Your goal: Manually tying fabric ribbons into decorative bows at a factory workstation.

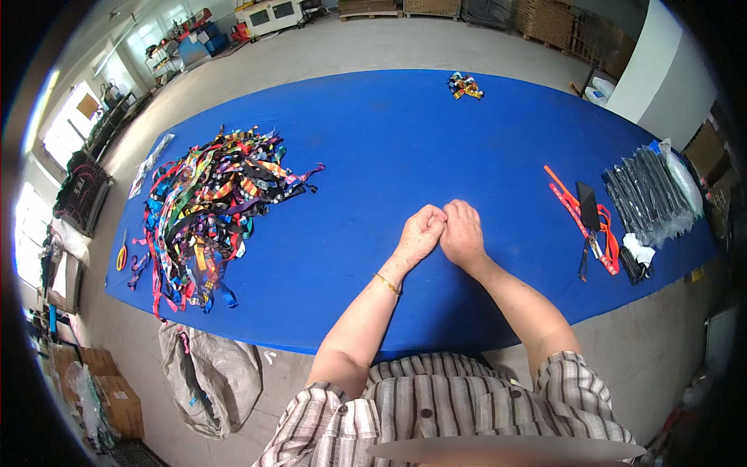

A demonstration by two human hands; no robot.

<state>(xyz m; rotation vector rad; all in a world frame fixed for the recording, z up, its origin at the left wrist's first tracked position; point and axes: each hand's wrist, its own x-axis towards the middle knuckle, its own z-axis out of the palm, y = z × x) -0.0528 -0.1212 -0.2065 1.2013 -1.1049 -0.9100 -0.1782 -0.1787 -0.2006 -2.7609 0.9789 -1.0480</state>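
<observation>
My left hand (pixel 424 232) and my right hand (pixel 464 233) are together over the blue-covered table (pixel 373 140), touching at the fingertips. Both are closed, with the fingers curled in; no object shows in them, though their undersides are hidden. A gold-coloured bracelet (pixel 387 284) circles my left wrist. Well to the left lies a big tangled heap of multicoloured printed straps (pixel 226 194), like lanyards. To my right are red and orange lanyards (pixel 566 201) beside a black phone (pixel 587 206).
A small strap bundle (pixel 465 86) lies at the far edge. Dark plastic-wrapped packs (pixel 650 194) and a crumpled white tissue (pixel 638 251) sit at the right end. Yellow-handled scissors (pixel 122 255) rest at the left edge. Below hangs a pale woven sack (pixel 226 373). A white pillar (pixel 661 70) stands beyond.
</observation>
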